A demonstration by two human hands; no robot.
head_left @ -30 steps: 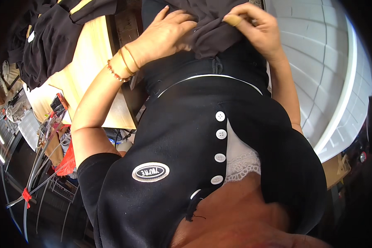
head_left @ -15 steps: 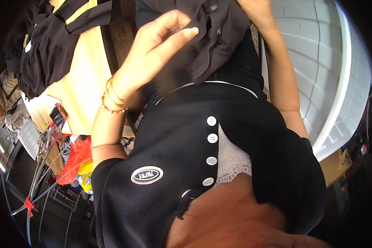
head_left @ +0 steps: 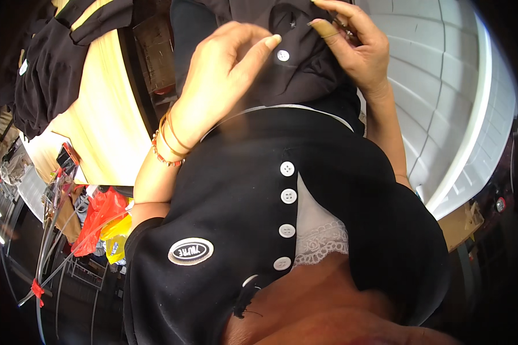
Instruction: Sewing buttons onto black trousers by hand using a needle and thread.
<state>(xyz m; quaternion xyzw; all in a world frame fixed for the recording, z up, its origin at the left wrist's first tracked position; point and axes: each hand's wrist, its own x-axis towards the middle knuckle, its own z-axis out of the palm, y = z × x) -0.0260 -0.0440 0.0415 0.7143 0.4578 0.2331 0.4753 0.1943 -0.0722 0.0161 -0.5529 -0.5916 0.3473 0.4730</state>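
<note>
A dark brown garment [head_left: 311, 77] lies across my lap, its cloth bunched in soft folds. One shiny round button [head_left: 283, 56] shows on it, with a buttonhole or small fastening just above. At the garment's left side, my left hand [head_left: 227, 66] has thumb and forefinger closed on the cloth edge; its other fingers are hidden behind. My right hand [head_left: 360, 52] is over the right side of the garment, thumb and forefinger apart, the other fingers curled. The right thumb looks yellowish, as if wrapped.
To the left, more dark garments [head_left: 52, 75] lie on a pale wooden table [head_left: 112, 109], with a phone [head_left: 69, 156] near its edge. Red [head_left: 103, 215] and yellow bags [head_left: 116, 238] hang below. A large white tub [head_left: 426, 86] stands close on my right.
My right hand has come down and inward, its thumb and forefinger now apart. The garment has been lowered and turned, bringing the shiny button into view. My left hand stays at the cloth.
</note>
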